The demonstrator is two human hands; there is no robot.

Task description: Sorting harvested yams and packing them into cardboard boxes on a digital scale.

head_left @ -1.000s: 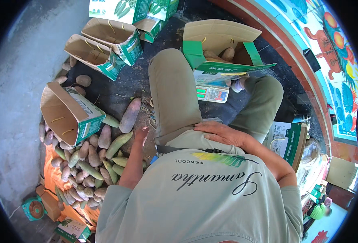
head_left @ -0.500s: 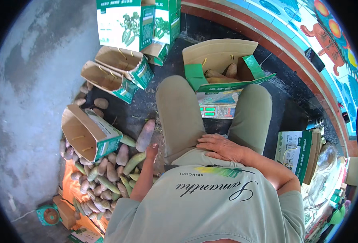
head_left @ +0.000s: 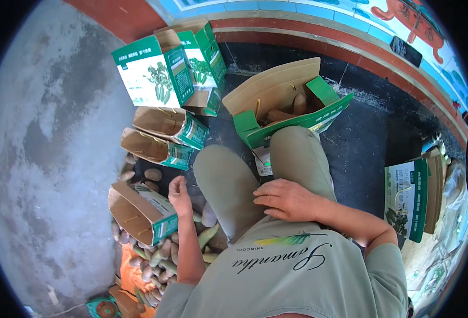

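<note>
My left hand (head_left: 179, 196) is raised beside an open green-and-brown carton (head_left: 138, 213), its fingers curled in with nothing visible in them. Behind and below that forearm lies a heap of long, soil-dusted radishes (head_left: 165, 259), some green and some pinkish brown. My right hand (head_left: 285, 200) rests on my lap near the right thigh, fingers stretched out and holding nothing. Past my knees stands a green carton (head_left: 292, 122) with raised flaps and a few radishes (head_left: 284, 113) inside. Under it, a scale (head_left: 264, 168) shows partly, mostly hidden by my leg.
Two small open cartons (head_left: 162, 136) stand at the far left, with tall printed cartons (head_left: 154, 71) behind them. Another carton (head_left: 409, 199) is at my right. An orange sheet (head_left: 133, 273) lies under the heap, near a teal round device (head_left: 104, 307). A raised red-brown ledge (head_left: 345, 45) runs along the back.
My left hand has moved forward, from beside a large radish to beside the open carton. My right hand stays on my lap. The view has turned, and my knees have shifted left.
</note>
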